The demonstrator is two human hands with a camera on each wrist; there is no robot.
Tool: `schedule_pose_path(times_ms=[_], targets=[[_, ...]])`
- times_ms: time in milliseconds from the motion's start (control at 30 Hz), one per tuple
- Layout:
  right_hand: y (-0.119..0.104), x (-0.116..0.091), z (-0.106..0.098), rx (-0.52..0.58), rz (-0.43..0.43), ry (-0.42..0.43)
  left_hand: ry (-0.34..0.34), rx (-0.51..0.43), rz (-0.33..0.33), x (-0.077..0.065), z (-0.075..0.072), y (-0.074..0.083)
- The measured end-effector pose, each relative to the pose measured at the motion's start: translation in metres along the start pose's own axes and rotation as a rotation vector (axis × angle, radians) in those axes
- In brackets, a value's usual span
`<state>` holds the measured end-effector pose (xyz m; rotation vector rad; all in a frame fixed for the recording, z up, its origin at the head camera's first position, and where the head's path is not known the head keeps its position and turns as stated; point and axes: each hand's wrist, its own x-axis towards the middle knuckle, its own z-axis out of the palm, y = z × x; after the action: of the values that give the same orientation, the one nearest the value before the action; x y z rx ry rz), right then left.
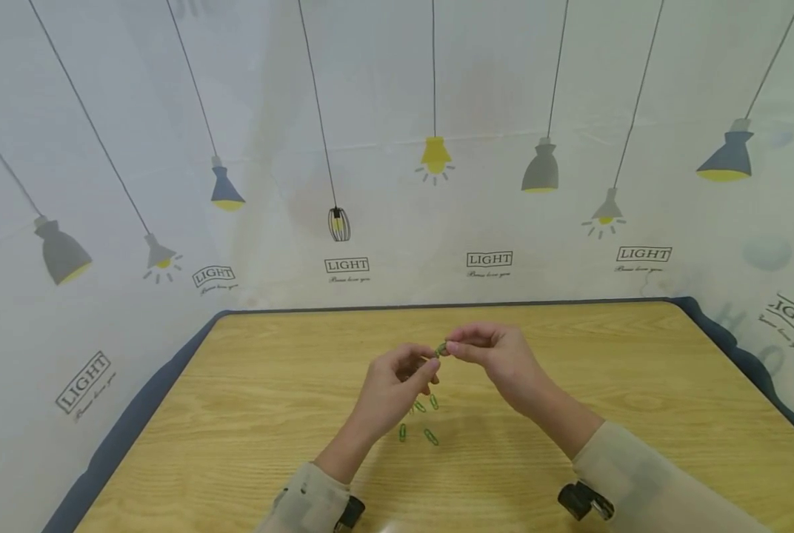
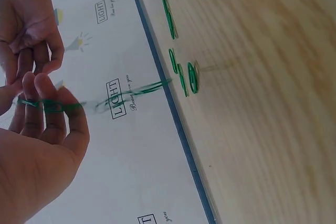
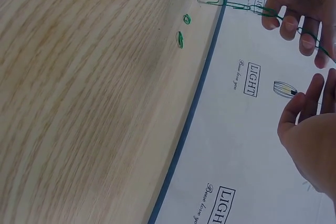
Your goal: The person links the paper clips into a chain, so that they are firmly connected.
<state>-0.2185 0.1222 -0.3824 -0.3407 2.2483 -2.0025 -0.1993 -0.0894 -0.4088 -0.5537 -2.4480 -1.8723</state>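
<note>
Both hands are raised over the table, fingertips close together. My left hand (image 1: 392, 385) grips the upper part of a chain of linked green paper clips (image 2: 143, 89), which crosses its curled fingers. The lower end of that chain dangles free, slightly blurred in the left wrist view. Between thumb and fingers, my right hand (image 1: 506, 363) pinches a green paper clip (image 1: 441, 348) at the left fingertips. Fingers partly hide where this clip meets the chain. Below the left hand, several loose green paper clips (image 1: 431, 437) lie on the table.
The wooden table (image 1: 250, 414) has a dark blue edge (image 1: 384, 307) along its far side. Behind it hangs a pale cloth (image 1: 397, 89) printed with lamps and lettering. Dark wrist devices (image 1: 575, 501) sit at the sleeve cuffs.
</note>
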Motion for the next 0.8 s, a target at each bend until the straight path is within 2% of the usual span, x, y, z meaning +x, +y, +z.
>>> schedule_pose_path(times_ms=[400,700,800], targets=[[-0.0027,-0.0015,0.0051,-0.013,0.014,-0.006,-0.009,-0.021,0.018,0.0013,0.0011,0.0042],[-0.0039,0.0006,0.0066,-0.002,0.019,-0.024,0.054,0.021,0.02,0.0008,-0.0024,0.0055],[-0.0031,0.0025,0.0062,-0.028,0.026,-0.038,0.076,0.03,0.013,0.0007,-0.0046,0.0064]])
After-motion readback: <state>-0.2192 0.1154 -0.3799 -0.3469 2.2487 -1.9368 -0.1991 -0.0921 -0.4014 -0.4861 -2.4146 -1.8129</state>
